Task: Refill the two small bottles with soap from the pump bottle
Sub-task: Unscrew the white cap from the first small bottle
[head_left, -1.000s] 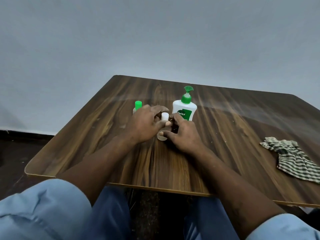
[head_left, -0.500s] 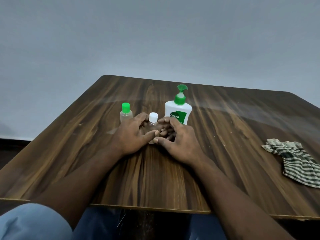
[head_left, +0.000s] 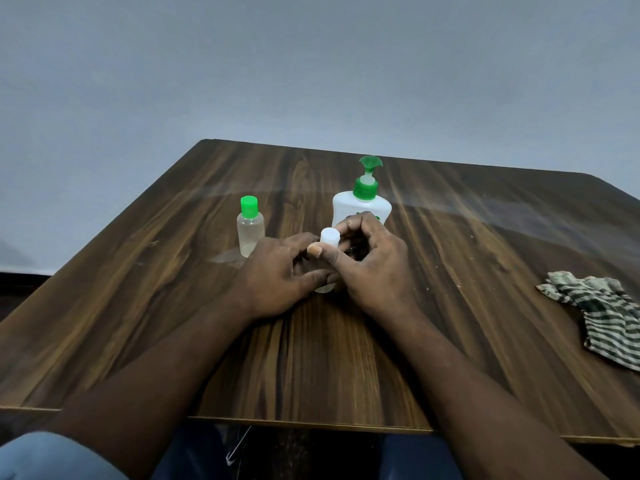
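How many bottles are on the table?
3: a green-capped small bottle at the left, a white-capped small bottle between both hands, and the pump bottle behind them.

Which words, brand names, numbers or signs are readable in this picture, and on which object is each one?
None can be read now.
The pump bottle has a green label, but the right hand hides almost all of it.
The small bottle with the green cap, the small bottle with the white cap and the striped cloth show no text.

Plain room: wood table (head_left: 485,306), bare wall (head_left: 311,64).
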`<state>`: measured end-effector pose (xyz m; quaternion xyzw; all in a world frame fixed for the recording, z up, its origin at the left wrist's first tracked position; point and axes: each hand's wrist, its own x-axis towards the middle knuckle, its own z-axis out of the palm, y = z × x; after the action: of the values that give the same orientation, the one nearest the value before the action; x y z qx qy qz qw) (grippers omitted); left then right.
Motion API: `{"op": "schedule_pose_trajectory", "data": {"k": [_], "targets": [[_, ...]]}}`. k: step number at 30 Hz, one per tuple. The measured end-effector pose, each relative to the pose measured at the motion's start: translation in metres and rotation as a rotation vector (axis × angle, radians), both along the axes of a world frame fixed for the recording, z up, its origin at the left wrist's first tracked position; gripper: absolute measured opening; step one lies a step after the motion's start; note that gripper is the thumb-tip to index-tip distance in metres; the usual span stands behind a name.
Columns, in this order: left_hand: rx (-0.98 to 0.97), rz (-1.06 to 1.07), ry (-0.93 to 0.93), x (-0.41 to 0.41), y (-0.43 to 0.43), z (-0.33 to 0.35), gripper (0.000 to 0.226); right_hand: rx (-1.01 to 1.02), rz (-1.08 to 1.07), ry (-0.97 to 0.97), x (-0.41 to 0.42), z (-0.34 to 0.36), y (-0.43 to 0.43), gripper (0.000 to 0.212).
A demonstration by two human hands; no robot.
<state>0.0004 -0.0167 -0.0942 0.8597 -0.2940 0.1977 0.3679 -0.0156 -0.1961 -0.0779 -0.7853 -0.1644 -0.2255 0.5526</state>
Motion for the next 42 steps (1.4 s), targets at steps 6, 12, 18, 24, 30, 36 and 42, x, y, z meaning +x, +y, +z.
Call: {"op": "schedule_pose_trajectory", "data": {"k": [6, 12, 18, 24, 30, 36, 42], "targets": [[-0.067, -0.004, 0.065, 0.001, 0.000, -0.002, 0.030, -0.014, -0.009, 0.032, 0.000, 0.000, 0.002, 0.023], [-0.073, 0.007, 0.065, 0.000, -0.001, -0.002, 0.027, -0.003, -0.005, 0.013, -0.003, 0.002, 0.006, 0.016], [-0.090, -0.007, 0.091, -0.001, -0.001, -0.002, 0.026, -0.057, -0.004, -0.024, -0.003, 0.000, 0.004, 0.009], [-0.086, -0.029, 0.105, -0.002, -0.002, -0.004, 0.029, -0.014, 0.098, 0.026, 0.000, -0.004, -0.009, 0.015], [-0.055, -0.010, 0.023, 0.000, 0.000, -0.005, 0.038, 0.086, 0.024, 0.040, 0.001, 0.001, -0.005, 0.038], [-0.060, 0.005, 0.078, 0.001, 0.000, -0.006, 0.030, 0.057, 0.101, 0.073, 0.000, -0.001, -0.007, 0.016], [-0.066, -0.024, 0.045, 0.000, -0.001, -0.003, 0.044, 0.076, 0.066, 0.068, -0.002, 0.003, -0.004, 0.043]]}}
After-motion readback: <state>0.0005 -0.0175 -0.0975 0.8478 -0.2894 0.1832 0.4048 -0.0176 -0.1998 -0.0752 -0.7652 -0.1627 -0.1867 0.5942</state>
